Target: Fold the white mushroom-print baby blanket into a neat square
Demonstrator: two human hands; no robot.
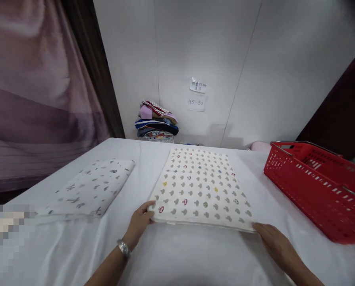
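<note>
In front of me a folded cream cloth (199,186), printed with small grey, red, yellow and green mushrooms, lies flat on the white-covered table (183,254). My left hand (142,214) pinches its near left corner between thumb and fingers; a metal-banded watch (124,248) is on that wrist. At the near right corner, my right hand (273,240) grips the edge, its thumb hidden from view. The near edge is stretched between both hands and looks slightly raised. To the left, apart from it, rests a folded white cloth (91,186) with a grey plant-like print.
A red plastic basket (302,178) with metal handles stands at the table's right side. Behind the far edge rises a stack of folded fabrics (156,123) against the white wall (177,47). Paper signs (197,102) hang there. A pinkish curtain (37,95) covers the left.
</note>
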